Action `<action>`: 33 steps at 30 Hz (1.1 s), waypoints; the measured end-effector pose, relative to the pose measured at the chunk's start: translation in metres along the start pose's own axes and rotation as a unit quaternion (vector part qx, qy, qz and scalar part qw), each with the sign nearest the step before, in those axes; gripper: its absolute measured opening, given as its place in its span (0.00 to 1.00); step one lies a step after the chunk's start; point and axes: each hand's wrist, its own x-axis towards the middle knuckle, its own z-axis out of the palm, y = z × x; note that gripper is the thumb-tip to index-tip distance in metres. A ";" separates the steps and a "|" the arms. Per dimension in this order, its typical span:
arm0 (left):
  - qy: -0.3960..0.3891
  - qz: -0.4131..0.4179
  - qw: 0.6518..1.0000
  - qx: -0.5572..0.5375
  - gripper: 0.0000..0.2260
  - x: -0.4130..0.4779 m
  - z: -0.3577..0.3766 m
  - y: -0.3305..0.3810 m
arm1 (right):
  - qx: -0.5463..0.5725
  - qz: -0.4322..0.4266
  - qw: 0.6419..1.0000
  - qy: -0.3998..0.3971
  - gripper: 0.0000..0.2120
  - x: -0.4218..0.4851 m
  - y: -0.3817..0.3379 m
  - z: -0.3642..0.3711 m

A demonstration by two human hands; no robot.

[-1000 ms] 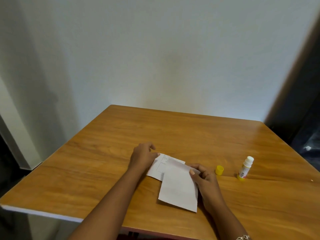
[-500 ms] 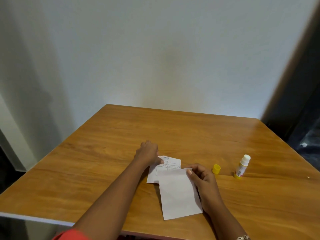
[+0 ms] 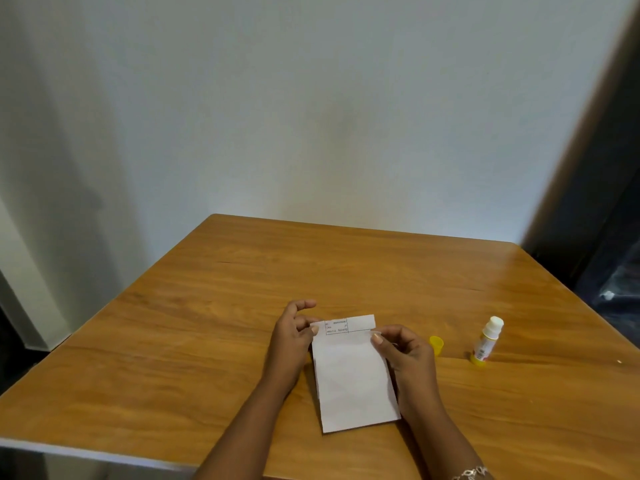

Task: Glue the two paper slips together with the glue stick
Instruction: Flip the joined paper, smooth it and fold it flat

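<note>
A blank white paper slip (image 3: 353,382) lies on top of a printed slip (image 3: 349,324), whose far strip with a small table of text shows beyond it. My left hand (image 3: 294,336) pinches the upper left corner of the slips with thumb and fingers. My right hand (image 3: 403,355) pinches the upper right corner of the blank slip. The uncapped glue stick (image 3: 486,341), white with a yellow base, stands upright to the right. Its yellow cap (image 3: 437,344) lies between it and my right hand.
The wooden table (image 3: 207,341) stands against a white wall. Its near edge runs along the bottom left, its right edge next to a dark doorway. A bracelet (image 3: 471,473) is on my right wrist.
The blank slip has swung from a tilt to lie straight over the printed slip, both now aligned. My left hand shifted to the top left corner, my right to the top right.
</note>
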 end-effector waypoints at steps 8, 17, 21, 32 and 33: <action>-0.010 0.008 1.000 -0.007 0.17 -0.004 0.000 0.003 | -0.016 -0.043 0.997 0.062 0.06 0.015 -0.001 0.007; 0.008 -0.016 0.996 -0.085 0.14 -0.011 0.006 0.006 | -0.008 -0.044 0.996 0.077 0.09 0.015 0.007 0.011; 0.015 -0.033 0.992 -0.121 0.13 -0.015 0.008 0.011 | -0.047 -0.036 0.995 0.078 0.08 0.016 0.010 0.009; 0.072 -0.116 0.967 -0.216 0.08 -0.030 0.018 0.010 | -0.057 -0.036 0.994 0.084 0.05 0.016 0.011 0.007; 0.067 -0.119 0.964 -0.228 0.08 -0.030 0.017 0.012 | -0.064 -0.038 0.994 0.081 0.05 0.016 0.012 0.007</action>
